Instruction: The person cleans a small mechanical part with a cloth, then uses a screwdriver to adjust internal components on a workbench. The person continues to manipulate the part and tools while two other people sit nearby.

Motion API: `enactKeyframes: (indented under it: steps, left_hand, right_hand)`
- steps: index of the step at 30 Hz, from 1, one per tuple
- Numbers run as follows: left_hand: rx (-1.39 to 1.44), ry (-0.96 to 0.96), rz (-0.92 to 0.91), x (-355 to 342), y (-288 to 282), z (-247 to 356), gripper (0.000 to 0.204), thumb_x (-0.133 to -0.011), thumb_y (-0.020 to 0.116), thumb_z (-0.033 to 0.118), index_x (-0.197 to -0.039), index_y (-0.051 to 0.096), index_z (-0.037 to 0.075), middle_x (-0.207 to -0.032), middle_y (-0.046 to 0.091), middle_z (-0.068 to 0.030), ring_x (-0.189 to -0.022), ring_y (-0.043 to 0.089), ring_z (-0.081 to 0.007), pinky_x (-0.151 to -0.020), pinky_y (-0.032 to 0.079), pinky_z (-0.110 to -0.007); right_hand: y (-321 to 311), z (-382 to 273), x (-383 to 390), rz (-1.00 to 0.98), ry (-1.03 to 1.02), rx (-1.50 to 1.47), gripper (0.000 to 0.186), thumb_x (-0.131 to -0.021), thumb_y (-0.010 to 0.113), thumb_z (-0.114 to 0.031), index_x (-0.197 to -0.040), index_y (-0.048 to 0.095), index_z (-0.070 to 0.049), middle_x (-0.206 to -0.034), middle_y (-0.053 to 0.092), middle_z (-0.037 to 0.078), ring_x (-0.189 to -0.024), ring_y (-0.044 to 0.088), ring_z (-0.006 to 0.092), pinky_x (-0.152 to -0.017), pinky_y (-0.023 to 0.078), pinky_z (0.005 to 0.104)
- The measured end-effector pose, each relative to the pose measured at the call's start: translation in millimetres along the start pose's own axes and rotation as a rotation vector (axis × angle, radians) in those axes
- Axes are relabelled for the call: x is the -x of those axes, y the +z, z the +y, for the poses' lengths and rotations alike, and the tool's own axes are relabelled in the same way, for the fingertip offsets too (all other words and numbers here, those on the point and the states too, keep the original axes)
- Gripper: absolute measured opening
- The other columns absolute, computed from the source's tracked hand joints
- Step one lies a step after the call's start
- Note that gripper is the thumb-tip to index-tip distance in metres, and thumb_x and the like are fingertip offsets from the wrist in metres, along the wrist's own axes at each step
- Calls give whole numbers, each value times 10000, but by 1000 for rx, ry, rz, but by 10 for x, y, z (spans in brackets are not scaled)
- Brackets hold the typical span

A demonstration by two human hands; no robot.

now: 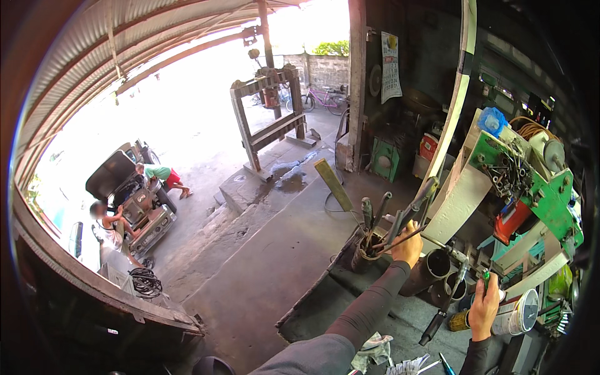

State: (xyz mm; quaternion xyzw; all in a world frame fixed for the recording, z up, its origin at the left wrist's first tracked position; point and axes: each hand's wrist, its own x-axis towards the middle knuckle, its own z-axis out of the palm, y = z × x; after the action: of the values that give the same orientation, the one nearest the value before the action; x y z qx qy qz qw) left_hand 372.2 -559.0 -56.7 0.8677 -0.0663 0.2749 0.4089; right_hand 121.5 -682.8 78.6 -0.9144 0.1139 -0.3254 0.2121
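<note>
Head view: L hand [407, 245] is at the rt side of a round, rusty-brown tool can [364, 259] on the dark workbench [347, 275]. Fingers are curled by a thin dark rod [390, 245] that slants across the can's mouth; can't tell if they pinch it or just touch it. Can is packed w/ upright long-handled tools [367, 212], dark & worn-looking, leaning various ways; the lower ends are hidden inside.

Just rt of it, a wider dark tube [427, 273], open end up, tilted a bit; its inside is too dark to read. Next to that, another open tube [451, 287] w/ a shiny metal tool [462, 272] at its mouth; can't tell how deep it sits. A black-handled tool [432, 328] lies slanted in front.

R hand [484, 307] is up nr the bench's rt side, fingers closed round a slim green-ended tool [486, 274]. Only the bright green end shows, sticking up past the fist; rest hidden by the hand.

Beside that hand: a yellowish-brown round container [459, 321], contents unclear, & a white bucket [520, 312], tilted, pale round end showing. Above, a green metal holder [484, 151] carries a heap of dark, greasy metal parts [509, 175]. Crumpled whitish rag [373, 350] at the bench's nr edge.
</note>
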Motion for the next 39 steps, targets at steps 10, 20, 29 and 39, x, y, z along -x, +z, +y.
enactKeyframes:
  steps: [10,20,29,39]
  left_hand:
    - [-20,-9,-42,-30,-30,56,245,-1104,532,278,-1251,499,85,-900,740,-220,-779,745,-422,-663,585,-513]
    - [-47,-108,-63,-98,-79,129,238,-1117,490,294,-1227,455,85,-1023,731,-272,-910,723,-488,-799,551,-606]
    - [-3,-179,-226,-51,112,118,320,-1102,501,359,-1332,483,136,-1195,718,-212,-1040,716,-433,-879,541,-580]
    - [101,-96,-22,-103,-112,200,194,-1097,523,202,-1099,548,10,-1013,705,-272,-956,697,-485,-800,534,-562]
  right_hand:
    - [-31,134,170,-14,20,-55,216,-1106,565,-174,-1242,575,-7,-1033,662,213,-948,632,429,-831,486,462]
    - [-75,157,231,14,24,-46,235,-1102,578,-172,-1260,583,2,-1071,686,206,-977,652,418,-856,496,453]
    - [-118,301,33,77,27,186,336,-1020,716,-350,-1004,643,-22,-915,659,178,-871,647,392,-756,497,473]
    - [181,479,-443,35,-120,664,511,-906,726,-575,-772,688,-84,-775,690,110,-796,703,287,-638,569,440]
